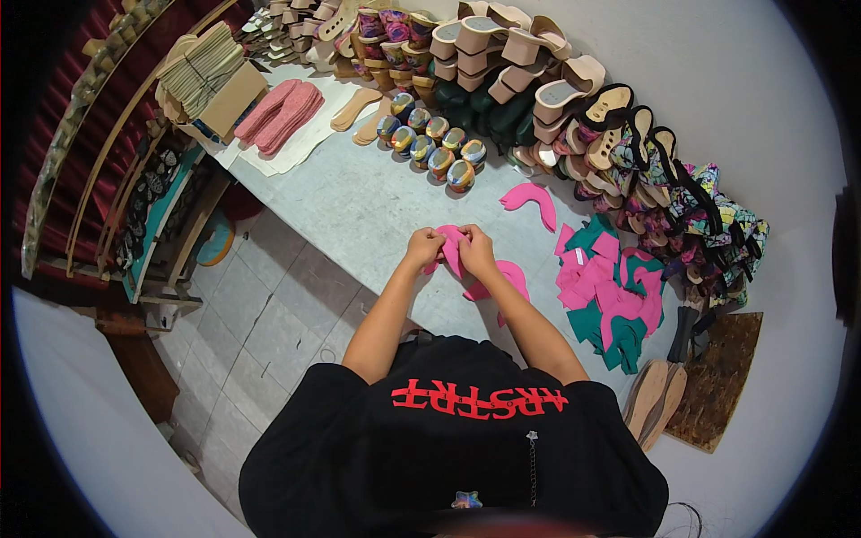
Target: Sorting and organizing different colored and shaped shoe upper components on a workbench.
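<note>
Near the table's front edge I hold a bright pink fabric piece (452, 255) between both hands. My left hand (424, 247) pinches its left side, and the fingers of my right hand (477, 246) are closed on its upper right edge. Beside my right forearm lies a curved pink piece (512, 275), partly covered by the arm. Farther off, a pink arched piece (535, 201) rests flat on the grey table (350, 193). To the right spreads a loose heap of pink and dark green fabric pieces (587, 280).
Patterned rounded shoe parts (440, 162) stand in rows at the far middle. Stacked beige heeled soles (480, 36) and patterned sandals (717, 215) line the wall. Pink insoles (281, 115) lie far left, near a cardboard box (235, 100). Two tan soles (655, 402) sit at right.
</note>
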### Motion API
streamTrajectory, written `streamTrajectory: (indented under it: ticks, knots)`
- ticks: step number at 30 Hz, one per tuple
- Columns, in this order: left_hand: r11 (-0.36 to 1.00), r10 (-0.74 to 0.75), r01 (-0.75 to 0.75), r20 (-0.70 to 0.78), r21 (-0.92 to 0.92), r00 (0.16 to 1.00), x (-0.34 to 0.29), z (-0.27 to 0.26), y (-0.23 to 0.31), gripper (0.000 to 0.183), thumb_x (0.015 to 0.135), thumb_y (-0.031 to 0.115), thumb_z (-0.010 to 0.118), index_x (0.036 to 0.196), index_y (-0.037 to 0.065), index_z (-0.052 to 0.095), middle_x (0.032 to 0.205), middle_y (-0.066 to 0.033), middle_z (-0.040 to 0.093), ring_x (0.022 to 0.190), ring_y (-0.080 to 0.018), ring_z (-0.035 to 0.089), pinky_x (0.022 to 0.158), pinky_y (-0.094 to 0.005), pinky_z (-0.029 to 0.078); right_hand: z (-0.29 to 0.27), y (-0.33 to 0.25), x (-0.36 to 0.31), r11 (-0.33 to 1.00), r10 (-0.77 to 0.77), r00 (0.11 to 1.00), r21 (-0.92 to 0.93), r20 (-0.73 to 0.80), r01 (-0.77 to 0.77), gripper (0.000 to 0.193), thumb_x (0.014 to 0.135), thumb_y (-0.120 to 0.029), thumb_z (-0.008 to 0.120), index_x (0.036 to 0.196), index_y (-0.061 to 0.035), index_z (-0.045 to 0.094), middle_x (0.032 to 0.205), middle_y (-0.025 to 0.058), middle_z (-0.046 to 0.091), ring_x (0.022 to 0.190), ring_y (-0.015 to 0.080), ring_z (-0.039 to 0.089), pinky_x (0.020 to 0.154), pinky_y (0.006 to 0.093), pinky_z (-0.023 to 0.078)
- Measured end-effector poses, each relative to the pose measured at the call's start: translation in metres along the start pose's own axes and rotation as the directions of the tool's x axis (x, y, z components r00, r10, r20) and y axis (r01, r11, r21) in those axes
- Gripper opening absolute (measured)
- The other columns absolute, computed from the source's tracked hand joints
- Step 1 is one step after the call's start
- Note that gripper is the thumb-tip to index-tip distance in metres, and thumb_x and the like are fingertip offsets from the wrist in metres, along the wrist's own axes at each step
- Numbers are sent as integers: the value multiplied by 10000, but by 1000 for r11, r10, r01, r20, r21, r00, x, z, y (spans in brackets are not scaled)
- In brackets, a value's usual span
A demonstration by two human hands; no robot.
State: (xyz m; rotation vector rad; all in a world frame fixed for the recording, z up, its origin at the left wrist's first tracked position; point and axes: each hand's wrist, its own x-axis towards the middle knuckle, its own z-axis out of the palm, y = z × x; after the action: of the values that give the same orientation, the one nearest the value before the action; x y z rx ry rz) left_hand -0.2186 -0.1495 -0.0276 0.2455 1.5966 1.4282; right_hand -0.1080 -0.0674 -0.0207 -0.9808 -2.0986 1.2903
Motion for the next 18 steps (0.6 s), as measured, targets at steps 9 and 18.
streamTrajectory:
  ticks: [9,18]
  knots:
    - [752,550,-519,48,406,834,-30,12,27,115,754,36,540,672,20,461,580,-11,468,523,-69,451,476,-226,373,-7,-34,11,997,-34,998,61,-52,37,186,748,-152,608,777,27,572,694,161,603,628,265,589,602,343,461]
    - [742,637,-553,-141,380,758,-41,33,42,140,729,31,547,646,-8,441,562,-71,474,520,-105,428,489,-250,376,-5,-40,6,997,-68,942,-56,-328,52,206,819,-183,532,785,19,507,732,149,558,683,268,543,642,361,421]
